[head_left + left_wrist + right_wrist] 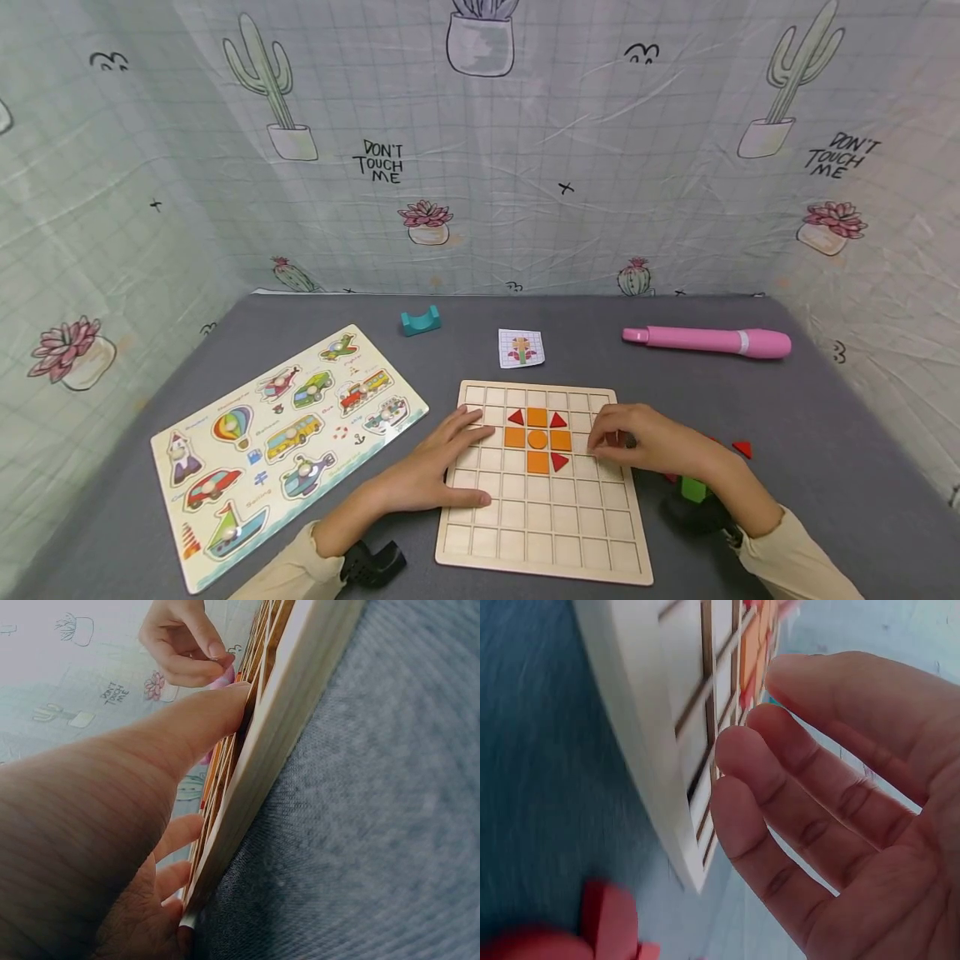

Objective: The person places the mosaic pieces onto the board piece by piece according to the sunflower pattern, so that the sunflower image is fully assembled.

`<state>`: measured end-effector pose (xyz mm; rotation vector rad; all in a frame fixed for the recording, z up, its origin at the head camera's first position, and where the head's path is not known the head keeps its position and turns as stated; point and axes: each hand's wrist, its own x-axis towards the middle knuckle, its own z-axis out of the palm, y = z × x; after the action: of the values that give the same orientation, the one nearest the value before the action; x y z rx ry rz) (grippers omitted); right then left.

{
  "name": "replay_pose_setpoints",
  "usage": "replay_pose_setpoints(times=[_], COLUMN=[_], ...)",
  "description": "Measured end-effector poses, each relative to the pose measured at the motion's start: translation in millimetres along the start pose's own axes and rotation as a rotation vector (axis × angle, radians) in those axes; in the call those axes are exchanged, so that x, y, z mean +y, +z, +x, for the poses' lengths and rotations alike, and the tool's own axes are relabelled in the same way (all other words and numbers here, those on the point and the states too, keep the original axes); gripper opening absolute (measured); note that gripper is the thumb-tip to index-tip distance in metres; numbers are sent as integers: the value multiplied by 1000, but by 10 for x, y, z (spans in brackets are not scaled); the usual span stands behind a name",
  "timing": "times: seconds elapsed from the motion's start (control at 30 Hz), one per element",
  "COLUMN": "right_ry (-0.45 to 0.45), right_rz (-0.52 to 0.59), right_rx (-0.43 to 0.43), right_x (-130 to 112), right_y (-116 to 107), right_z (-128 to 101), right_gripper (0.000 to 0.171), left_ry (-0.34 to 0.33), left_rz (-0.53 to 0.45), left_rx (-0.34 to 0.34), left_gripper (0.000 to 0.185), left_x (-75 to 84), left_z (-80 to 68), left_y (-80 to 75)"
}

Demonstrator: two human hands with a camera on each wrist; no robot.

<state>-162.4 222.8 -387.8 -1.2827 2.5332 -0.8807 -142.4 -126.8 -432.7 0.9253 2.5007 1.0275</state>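
Note:
A square wooden grid board lies on the grey table. Set in its cells are an orange circle, several orange squares around it and red triangles at three corners. My left hand rests on the board's left edge, thumb and fingers spread. Over the right edge is my right hand, fingers bent, thumb and forefinger tips close together. In the right wrist view the right hand's fingertips are right by the board's rim; I cannot tell whether a small piece is between them.
Loose red pieces and a green block lie by my right forearm. Behind the board are a small pattern card, a teal curved block and a pink wand-like tube. A vehicle puzzle board lies at left.

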Motion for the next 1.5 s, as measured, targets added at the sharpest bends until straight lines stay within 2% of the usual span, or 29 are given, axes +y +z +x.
replay_pose_setpoints(times=[0.2,0.53,0.87,1.07,1.23,1.5], right_ry=[-1,75,129,161,184,329], right_rz=[-6,29,-49,-52,-19,131], right_rx=[60,59,112,124,93,-61], right_x=[62,253,483,619,716,726], right_y=[-120,-331,-514,-596,-646,-724], right_z=[-148,-376,-664,-856,-996,-1114], right_gripper=[9,10,14,17,17,15], left_ry=[5,-10,1,1,7,13], left_rz=[1,-2,0,-2,-1,4], left_rx=[1,0,-2,-3,-1,1], left_gripper=[81,81,80,81,80,80], left_x=[-9,-6,-4,-1,1,-3], left_z=[0,-12,-5,-2,-6,0], left_y=[5,5,-6,-2,-1,8])
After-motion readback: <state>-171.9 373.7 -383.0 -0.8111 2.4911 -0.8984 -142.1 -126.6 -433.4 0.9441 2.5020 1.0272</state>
